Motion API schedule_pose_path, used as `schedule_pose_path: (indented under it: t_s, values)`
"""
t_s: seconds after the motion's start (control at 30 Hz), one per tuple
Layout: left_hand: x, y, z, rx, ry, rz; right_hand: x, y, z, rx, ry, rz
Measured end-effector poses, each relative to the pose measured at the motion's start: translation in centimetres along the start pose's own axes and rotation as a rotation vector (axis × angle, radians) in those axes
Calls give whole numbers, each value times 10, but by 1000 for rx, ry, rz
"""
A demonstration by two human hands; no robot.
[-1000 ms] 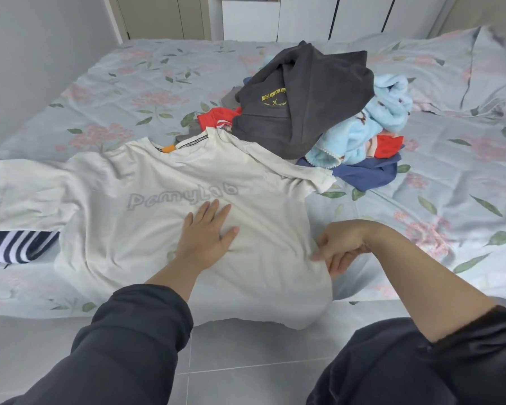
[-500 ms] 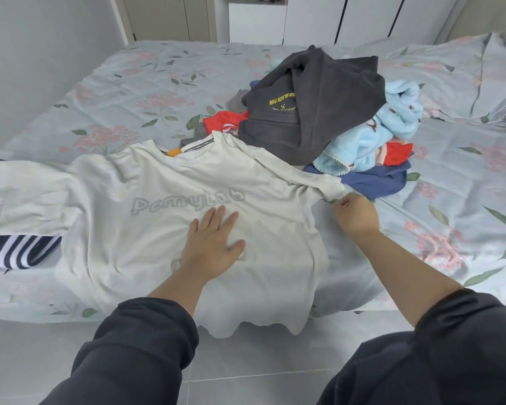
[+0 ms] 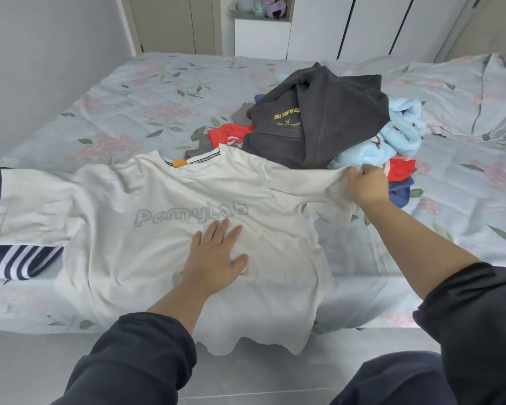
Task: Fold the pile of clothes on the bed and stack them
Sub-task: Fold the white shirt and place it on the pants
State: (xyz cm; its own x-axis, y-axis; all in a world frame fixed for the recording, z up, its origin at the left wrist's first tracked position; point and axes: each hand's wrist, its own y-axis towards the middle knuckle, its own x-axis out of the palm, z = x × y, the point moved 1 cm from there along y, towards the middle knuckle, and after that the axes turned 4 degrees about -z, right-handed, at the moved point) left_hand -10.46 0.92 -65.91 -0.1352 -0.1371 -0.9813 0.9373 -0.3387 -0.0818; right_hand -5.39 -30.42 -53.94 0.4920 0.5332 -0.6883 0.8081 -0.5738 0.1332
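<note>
A white T-shirt (image 3: 135, 247) with grey lettering lies face up on the near side of the bed (image 3: 146, 112), its hem hanging over the edge. My left hand (image 3: 216, 258) presses flat on the shirt's chest below the lettering. My right hand (image 3: 368, 185) pinches the shirt's right sleeve and holds it lifted off the bed. Behind the shirt sits the pile of clothes: a dark grey hoodie (image 3: 319, 124) on top, a light blue fleece (image 3: 398, 135), red pieces (image 3: 231, 133) and a navy piece (image 3: 400, 191).
A navy garment with white stripes (image 3: 18, 264) lies at the left under the shirt's other sleeve. A pillow (image 3: 465, 92) lies at the far right. White wardrobes (image 3: 362, 24) stand behind the bed. Grey floor tiles (image 3: 260, 375) lie below me.
My right hand has moved from the shirt's right side seam up to the right sleeve, taken hold of it and lifted it. My left hand has stayed flat on the chest.
</note>
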Motion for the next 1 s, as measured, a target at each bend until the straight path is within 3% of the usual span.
schedule_pose_path:
  t_s: [0.13, 0.23, 0.33, 0.4, 0.47, 0.57, 0.73, 0.93, 1.0]
  values:
    - [-16, -2, -15, 112, -102, -72, 1, -12, -27, 25, -13, -135]
    - [-18, -15, -45, 130, 43, 44, 7, -31, -66, -76, 17, -216]
    - [-14, -26, -55, -63, 30, 150, 17, -58, -102, -176, 428, -530]
    - [-11, -23, -54, -75, 14, 142, 21, -72, -112, -171, 652, -770]
    - [-10, -19, -54, -65, -7, 137, 26, -72, -106, -193, 572, -699]
    - [-8, -19, -56, -82, -30, 153, 34, -66, -71, -288, 160, -473]
    - [-8, -18, -56, -79, -37, 176, 55, -84, 0, -382, -346, -751]
    - [-9, -19, -55, -76, -23, 175, 56, -92, 16, -361, -162, -264]
    - [-10, -19, -55, -76, -29, 177, 48, -95, 15, -501, -164, -120]
